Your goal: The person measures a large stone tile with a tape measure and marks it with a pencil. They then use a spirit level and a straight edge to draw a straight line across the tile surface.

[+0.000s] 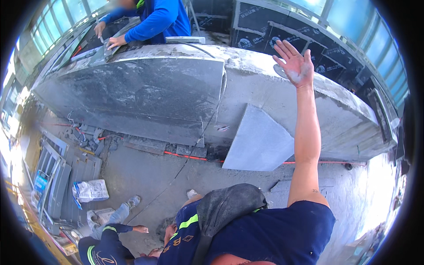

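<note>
Gray, flat slab point(260, 141) leans on a rough wall point(251, 90). Dusty right grip point(295, 68) is spread above; I cannot tell the left grip point(170, 232). One crinkly white bag point(92, 191) lies well apart.

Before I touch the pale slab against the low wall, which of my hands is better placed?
Your right hand, probably: it is open and looks empty, and its forearm appears beside the slab in this view. I cannot clearly make out your left hand.

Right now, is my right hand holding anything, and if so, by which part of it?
Nothing is held: your right hand is open, its palm facing the camera.
</note>
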Demonstrator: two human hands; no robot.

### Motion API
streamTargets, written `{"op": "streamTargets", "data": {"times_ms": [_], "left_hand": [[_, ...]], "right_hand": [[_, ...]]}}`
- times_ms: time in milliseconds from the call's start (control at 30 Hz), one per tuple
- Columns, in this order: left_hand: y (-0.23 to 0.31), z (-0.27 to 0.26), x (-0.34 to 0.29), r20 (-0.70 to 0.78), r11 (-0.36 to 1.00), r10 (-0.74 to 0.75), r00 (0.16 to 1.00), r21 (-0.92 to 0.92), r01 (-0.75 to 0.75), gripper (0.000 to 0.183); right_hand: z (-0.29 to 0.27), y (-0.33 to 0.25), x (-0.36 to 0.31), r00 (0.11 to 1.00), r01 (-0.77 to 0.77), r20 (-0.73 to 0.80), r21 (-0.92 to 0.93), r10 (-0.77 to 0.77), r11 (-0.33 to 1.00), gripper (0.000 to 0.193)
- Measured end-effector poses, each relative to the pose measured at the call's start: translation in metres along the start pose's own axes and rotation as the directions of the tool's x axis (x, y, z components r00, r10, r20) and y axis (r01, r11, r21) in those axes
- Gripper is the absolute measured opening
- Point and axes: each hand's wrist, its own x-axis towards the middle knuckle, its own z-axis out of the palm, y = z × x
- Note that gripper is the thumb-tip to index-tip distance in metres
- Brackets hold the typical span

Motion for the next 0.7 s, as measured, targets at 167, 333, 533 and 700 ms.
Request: {"op": "streamTargets", "data": {"times_ms": [167,333,533,700], "left_hand": [[0.035,-0.099,0.044,0.125,0.489,-0.512,0.85,-0.771,0.408,0.028],[0.042,-0.14,0.062,0.179,0.296,-0.604,0.777,-0.855,0.426,0.029],[0.028,-0.139,0.044,0.005,0.821,-0.49,0.872,-0.335,0.463,0.029],[0.034,-0.125,0.046,0.034,0.942,-0.323,0.946,0.107,0.318,0.029]], "right_hand": [[-0.038,0.012,-0.028,0.818,0.09,-0.379,-0.658,-0.432,0.748,0.084],[-0.135,-0.011,-0.041,0.564,-0.273,0.115,-0.908,-0.817,-0.317,0.069],[-0.205,-0.027,-0.028,0.443,-0.392,0.355,-0.749,-0.823,-0.534,0.066],[-0.195,-0.024,-0.051,0.22,-0.471,0.351,-0.779,-0.91,-0.414,0.071]]}}
